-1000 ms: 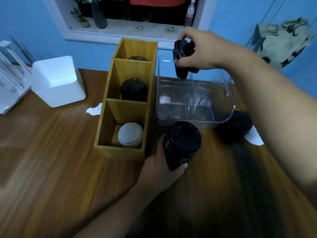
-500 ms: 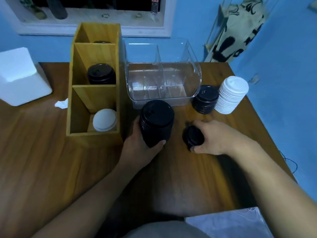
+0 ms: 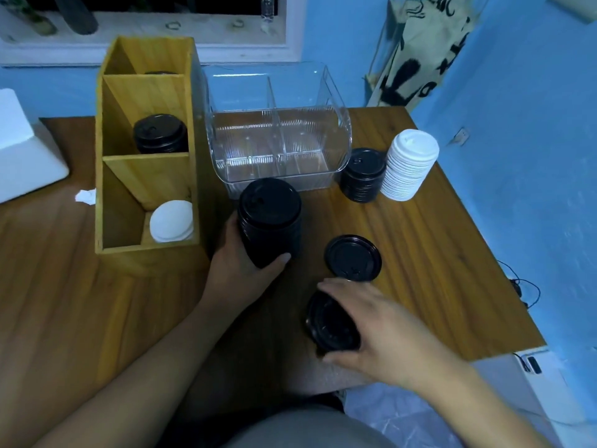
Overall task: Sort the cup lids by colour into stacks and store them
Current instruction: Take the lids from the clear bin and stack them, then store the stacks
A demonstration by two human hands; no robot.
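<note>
- A tall stack of black lids point(image 3: 269, 218) is gripped by the left hand point(image 3: 239, 266). The fingers are wrapped round its far left side and the thumb is pressed across its near lower part.
- A black lid point(image 3: 332, 324) is clasped by the right hand point(image 3: 381, 331), with the fingers curled over its rim. It is tilted on edge with one face turned to the left. Whether one lid or several nested lids are held cannot be told.
- A loose black lid point(image 3: 352, 257) is laid flat on the wooden bench point(image 3: 64, 286), just beyond the right hand's fingertips and to the right of the left hand's stack.
- Further beyond the right hand, a short black stack point(image 3: 363, 174) and a taller white stack point(image 3: 410, 164) are stood side by side, touching.
- A clear divided tray point(image 3: 277, 140) is set just beyond the left hand's stack.
- A three-compartment wooden box point(image 3: 106, 156) is placed to the left of the left hand. White lids point(image 3: 171, 221) are kept in the nearest compartment and black lids point(image 3: 160, 134) in the middle one.
- Further left again, a crumpled tissue point(image 3: 85, 196) and a white box point(image 3: 22, 150) are seen.
</note>
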